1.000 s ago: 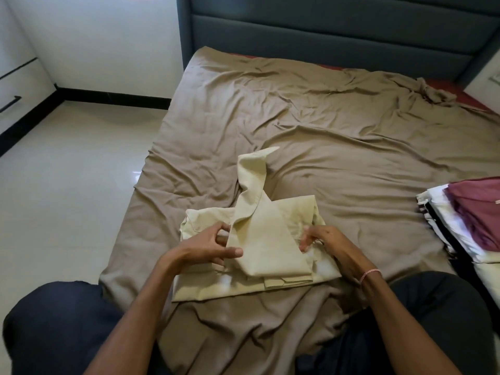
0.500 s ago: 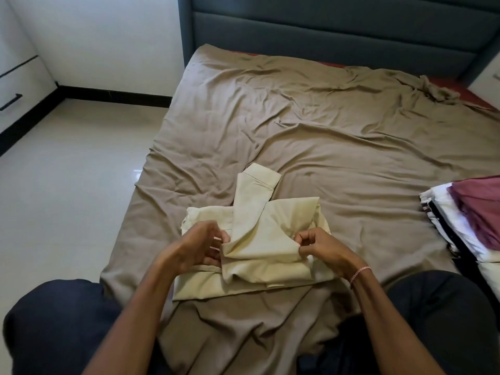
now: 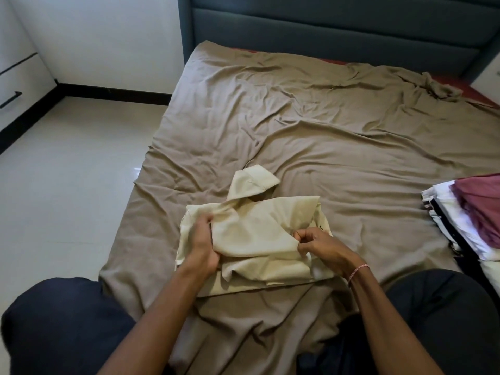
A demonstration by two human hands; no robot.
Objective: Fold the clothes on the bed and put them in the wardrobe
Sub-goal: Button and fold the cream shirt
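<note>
left hand (image 3: 201, 243), right hand (image 3: 320, 246), gripping cream shirt (image 3: 257, 231)

Illumination is soft and even, moderately dim. A pale glare patch sits on the floor tiles (image 3: 81, 190) beside the bed (image 3: 351, 147). Creases across it carry soft shadows. Wide-angle distortion bends the headboard (image 3: 324, 28) and skirting (image 3: 113, 92). Detail is slightly soft throughout.

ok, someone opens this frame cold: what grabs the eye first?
The cream garment, half folded at the near middle of the bed, draws the eye first. The left hand and the right hand each grip its cloth on either side. After that comes the stack of folded clothes at the right edge, topped by a maroon piece, and the rumpled brown sheet under everything.
</note>
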